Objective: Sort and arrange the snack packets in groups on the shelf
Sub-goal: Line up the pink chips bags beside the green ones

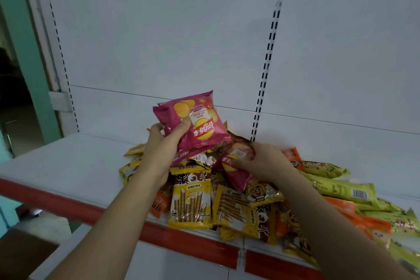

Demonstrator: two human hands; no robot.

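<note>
Up top, left hand clutches pink chip packets; right hand pinches another pink packet.

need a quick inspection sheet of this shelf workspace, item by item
surface: white shelf with red front edge, bare on its left part
job's things: pink chip packets held raised over the pile; another pink packet in the pile; yellow wafer-roll packets at the front; green packets and orange packets to the right
clutter: mixed snack pile, unsorted
grippers: left hand grips the raised pink packets; right hand grasps the pink packet in the pile
cables: nothing seen
surroundings: white back panel with slotted uprights; teal door frame at left
</note>
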